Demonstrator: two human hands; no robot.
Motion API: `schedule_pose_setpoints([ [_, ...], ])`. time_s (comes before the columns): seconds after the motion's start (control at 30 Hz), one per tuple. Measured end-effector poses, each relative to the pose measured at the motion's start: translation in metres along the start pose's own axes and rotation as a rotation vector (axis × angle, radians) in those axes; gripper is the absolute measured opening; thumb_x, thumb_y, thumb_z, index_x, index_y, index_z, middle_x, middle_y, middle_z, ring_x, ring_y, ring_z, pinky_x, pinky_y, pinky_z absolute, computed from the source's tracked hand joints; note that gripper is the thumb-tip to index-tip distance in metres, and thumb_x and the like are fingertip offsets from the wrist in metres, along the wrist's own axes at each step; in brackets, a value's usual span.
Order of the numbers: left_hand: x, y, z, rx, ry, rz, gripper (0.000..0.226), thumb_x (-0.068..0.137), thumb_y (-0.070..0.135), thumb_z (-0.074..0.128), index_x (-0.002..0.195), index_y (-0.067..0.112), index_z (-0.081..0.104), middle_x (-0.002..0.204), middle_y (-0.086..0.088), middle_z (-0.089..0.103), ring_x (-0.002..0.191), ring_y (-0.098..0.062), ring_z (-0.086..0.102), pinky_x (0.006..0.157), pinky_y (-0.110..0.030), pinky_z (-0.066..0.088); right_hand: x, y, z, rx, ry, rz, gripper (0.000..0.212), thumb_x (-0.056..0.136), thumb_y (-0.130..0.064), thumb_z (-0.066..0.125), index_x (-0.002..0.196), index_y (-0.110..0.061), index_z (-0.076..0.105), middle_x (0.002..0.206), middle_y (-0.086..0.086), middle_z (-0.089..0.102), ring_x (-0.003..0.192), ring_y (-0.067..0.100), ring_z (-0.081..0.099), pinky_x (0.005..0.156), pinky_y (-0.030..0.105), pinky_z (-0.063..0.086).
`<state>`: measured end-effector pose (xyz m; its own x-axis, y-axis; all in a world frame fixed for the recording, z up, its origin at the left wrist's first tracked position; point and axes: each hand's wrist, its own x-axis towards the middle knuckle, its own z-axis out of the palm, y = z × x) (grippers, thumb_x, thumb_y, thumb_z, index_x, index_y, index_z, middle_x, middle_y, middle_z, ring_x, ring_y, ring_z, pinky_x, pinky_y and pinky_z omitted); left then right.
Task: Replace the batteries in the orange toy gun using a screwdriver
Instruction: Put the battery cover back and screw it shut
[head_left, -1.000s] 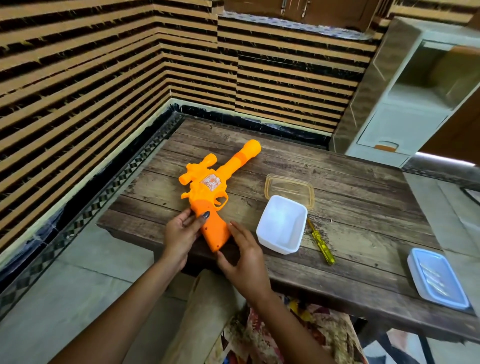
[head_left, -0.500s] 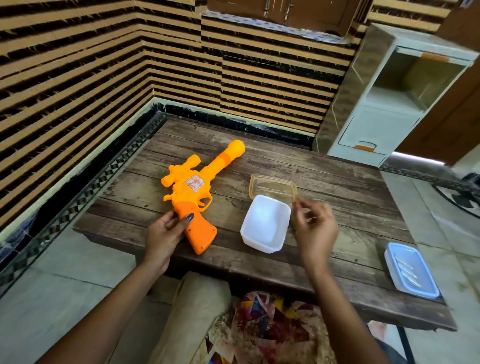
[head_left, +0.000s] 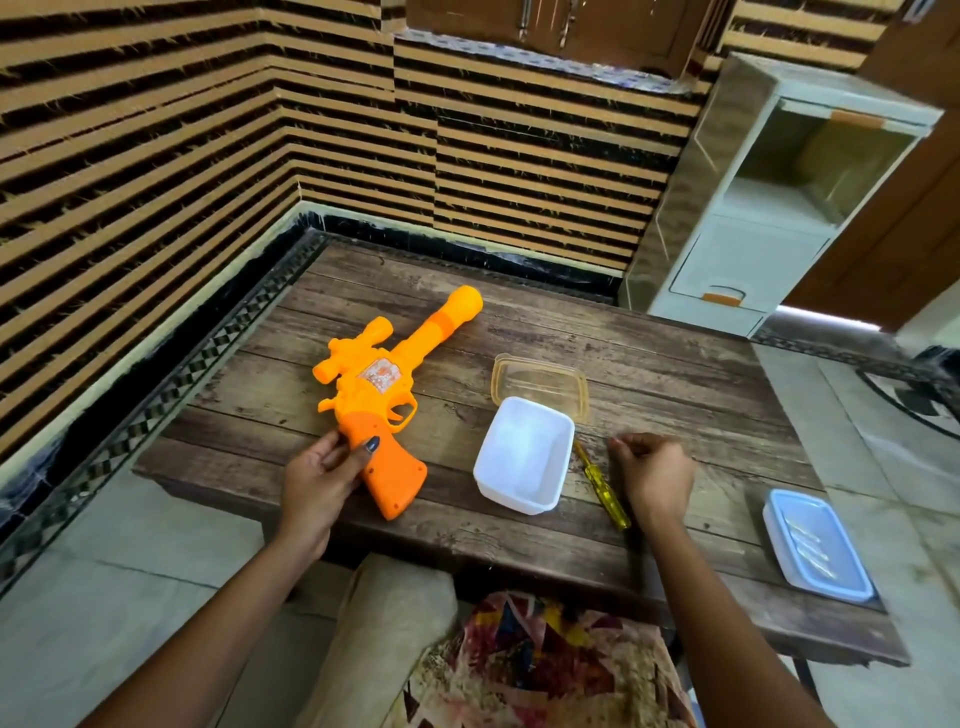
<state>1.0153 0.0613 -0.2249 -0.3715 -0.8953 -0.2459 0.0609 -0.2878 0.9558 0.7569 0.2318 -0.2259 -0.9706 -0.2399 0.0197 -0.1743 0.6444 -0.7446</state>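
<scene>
Your right hand (head_left: 654, 473) has left orange toy gun (head_left: 384, 384) and now sits just right of screwdriver (head_left: 605, 491), fingers curled, grasping nothing visible. Your left hand (head_left: 319, 475) still grips gun's handle, near-left on table (head_left: 649, 364). Screwdriver not yet lifted; pickup likely next.

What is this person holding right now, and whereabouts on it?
The left hand grips the orange toy gun by its handle, thumb on top. The right hand holds nothing; the screwdriver lies beside it on the table.
</scene>
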Motion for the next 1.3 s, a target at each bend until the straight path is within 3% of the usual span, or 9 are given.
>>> schedule_pose_setpoints([
  [0.1,0.000,-0.001,0.000,-0.001,0.004,-0.002,0.052,0.088,0.001,0.056,0.137,0.000,0.039,0.128,-0.013,0.054,0.106,-0.017,0.053,0.089,-0.032,0.042,0.002,-0.002,0.001,-0.029,0.008,0.029,0.020,0.081,-0.025,0.071,0.095,-0.012,0.074,0.091,0.010,0.073,0.083,0.024,0.066,0.069,0.021,0.042],
  [0.4,0.002,-0.002,-0.002,0.001,-0.002,-0.005,0.057,0.087,0.002,0.059,0.139,-0.001,0.036,0.133,-0.016,0.052,0.109,-0.018,0.052,0.092,-0.034,0.043,0.002,-0.009,-0.002,-0.099,-0.032,0.035,0.014,0.088,-0.020,0.062,0.090,-0.011,0.073,0.091,0.012,0.072,0.083,0.027,0.063,0.065,0.024,0.036],
  [0.53,0.003,-0.004,-0.004,0.009,-0.012,-0.009,0.057,0.086,0.003,0.059,0.138,0.000,0.037,0.132,-0.016,0.053,0.110,-0.018,0.054,0.092,-0.034,0.043,0.004,-0.010,-0.005,-0.130,-0.087,0.039,0.017,0.093,-0.022,0.055,0.092,-0.013,0.070,0.090,0.010,0.069,0.072,0.020,0.053,0.062,0.025,0.035],
  [0.7,0.002,-0.003,-0.003,0.012,-0.018,0.001,0.054,0.086,0.004,0.059,0.137,0.001,0.040,0.127,-0.012,0.055,0.107,-0.016,0.054,0.089,-0.033,0.044,0.018,-0.008,-0.007,0.247,-0.117,0.198,0.019,0.092,-0.017,0.057,0.075,-0.008,0.063,0.088,0.016,0.068,0.076,0.026,0.062,0.068,0.034,0.050],
  [0.8,0.001,-0.002,-0.004,0.014,-0.018,0.000,0.053,0.086,0.004,0.060,0.136,0.003,0.042,0.122,-0.007,0.057,0.107,-0.015,0.055,0.088,-0.032,0.046,0.007,-0.022,-0.012,0.565,-0.160,0.209,0.014,0.091,-0.009,0.057,0.077,-0.010,0.061,0.074,0.004,0.060,0.063,0.008,0.052,0.050,0.014,0.045],
  [0.9,0.001,-0.002,-0.005,0.029,-0.015,0.002,0.050,0.086,0.005,0.061,0.133,0.003,0.045,0.121,-0.008,0.059,0.100,-0.013,0.058,0.079,-0.023,0.052,-0.013,-0.046,-0.016,0.768,-0.211,0.128,0.014,0.090,-0.003,0.057,0.081,-0.011,0.063,0.059,-0.007,0.062,0.056,0.002,0.053,0.047,0.008,0.044],
  [1.03,0.003,-0.003,-0.005,0.035,-0.018,0.004,0.047,0.086,0.005,0.061,0.131,0.004,0.048,0.118,-0.008,0.061,0.096,-0.010,0.061,0.079,-0.021,0.053,-0.038,-0.076,-0.011,0.816,-0.330,0.011,0.014,0.089,-0.002,0.056,0.088,-0.010,0.067,0.064,-0.008,0.065,0.053,-0.004,0.056,0.052,0.009,0.046],
  [1.17,0.001,-0.001,-0.004,0.010,-0.021,0.007,0.039,0.086,0.005,0.062,0.123,0.011,0.052,0.110,-0.005,0.062,0.088,-0.004,0.060,0.081,-0.023,0.052,-0.066,-0.097,0.003,0.778,-0.460,-0.089,0.012,0.088,-0.002,0.057,0.088,-0.009,0.066,0.054,-0.013,0.065,0.052,-0.003,0.055,0.055,0.010,0.047],
  [1.3,-0.001,0.000,-0.004,0.000,0.000,0.026,0.047,0.083,0.004,0.065,0.126,0.016,0.048,0.101,0.000,0.063,0.073,0.005,0.063,0.070,-0.017,0.054,-0.100,-0.112,0.027,0.621,-0.520,-0.292,0.014,0.087,0.004,0.057,0.088,-0.006,0.067,0.066,-0.011,0.066,0.057,-0.008,0.057,0.059,0.010,0.047],
])
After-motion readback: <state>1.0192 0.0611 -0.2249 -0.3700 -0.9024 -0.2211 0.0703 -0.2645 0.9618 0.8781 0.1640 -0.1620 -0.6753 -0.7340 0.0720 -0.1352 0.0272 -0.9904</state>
